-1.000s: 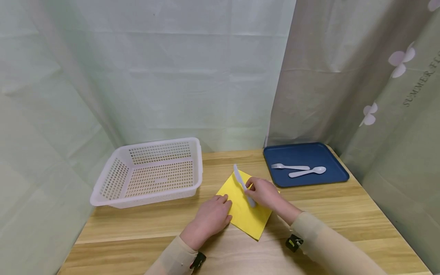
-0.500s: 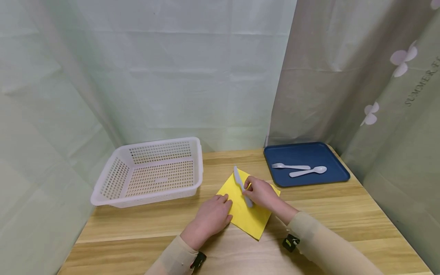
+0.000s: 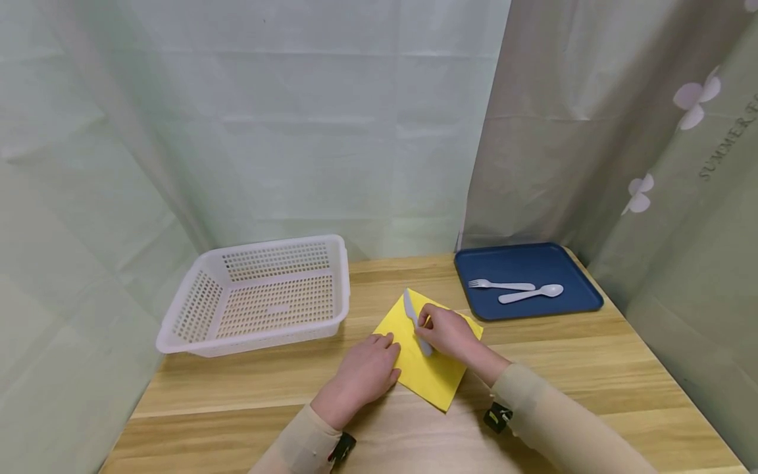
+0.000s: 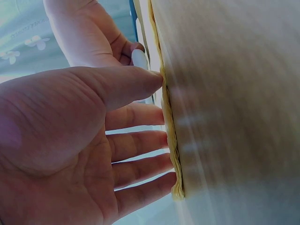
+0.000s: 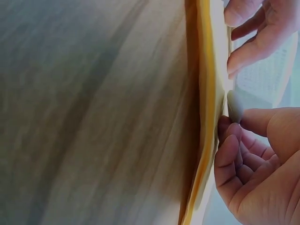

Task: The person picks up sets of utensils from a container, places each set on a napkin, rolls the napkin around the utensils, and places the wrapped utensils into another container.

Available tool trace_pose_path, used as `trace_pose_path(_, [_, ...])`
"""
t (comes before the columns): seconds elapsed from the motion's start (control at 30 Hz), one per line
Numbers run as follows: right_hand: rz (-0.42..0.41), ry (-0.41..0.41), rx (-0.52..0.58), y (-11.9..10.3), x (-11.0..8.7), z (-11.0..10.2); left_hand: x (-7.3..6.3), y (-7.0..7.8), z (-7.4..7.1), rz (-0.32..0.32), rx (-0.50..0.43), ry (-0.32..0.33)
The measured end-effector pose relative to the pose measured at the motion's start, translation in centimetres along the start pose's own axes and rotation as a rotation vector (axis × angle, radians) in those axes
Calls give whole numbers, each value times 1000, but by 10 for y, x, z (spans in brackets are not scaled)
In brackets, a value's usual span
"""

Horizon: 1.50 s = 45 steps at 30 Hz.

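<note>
A folded yellow napkin (image 3: 432,382) lies turned cornerwise on the wooden table. My left hand (image 3: 368,370) rests along its left edge; in the left wrist view the straight fingertips and thumb touch the folded layers (image 4: 171,122). With thumb and fingertips, my right hand (image 3: 448,334) pinches a white plastic knife (image 3: 410,308) around its middle. The knife runs slantwise over the napkin's upper half, blade pointing away, handle end towards me. From the right wrist view, the handle end (image 5: 234,105) shows close against the napkin's surface. Part of the knife is hidden behind the fingers.
A white perforated plastic basket (image 3: 340,309) stands at the back left. On a blue tray (image 3: 509,260) at the back right are a white fork (image 3: 503,286) and a white spoon (image 3: 531,293). Pale curtains (image 3: 308,131) hang behind and on both sides.
The right hand has shifted slightly to the left and nearer the napkin, bringing the knife with it. The left hand stays in place on the napkin.
</note>
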State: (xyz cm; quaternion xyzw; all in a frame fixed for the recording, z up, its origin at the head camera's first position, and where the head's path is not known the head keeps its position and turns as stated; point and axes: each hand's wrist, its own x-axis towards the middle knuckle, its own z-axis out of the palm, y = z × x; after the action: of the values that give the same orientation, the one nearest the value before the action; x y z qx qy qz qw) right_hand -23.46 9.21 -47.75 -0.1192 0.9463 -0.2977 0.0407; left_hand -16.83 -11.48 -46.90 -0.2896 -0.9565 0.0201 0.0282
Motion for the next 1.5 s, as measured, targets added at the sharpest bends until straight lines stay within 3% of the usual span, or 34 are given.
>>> trace_pose_path(0.77, [-52,20,-157,-2,-7,-1,2,0,0,-4,-7,-21])
trace_pose_path(1.0, [-206,42,-205,5,-15,-9,3,-1,1,-9,-7,-25])
trace_pose_path(1.23, [-406,-69,-243,18,-20,-17,3,-2,0,-7,-7,-28])
trace_pose_path(1.5, [-472,-156,-281,29,-23,-18,3,-1,1,-9,-8,-37])
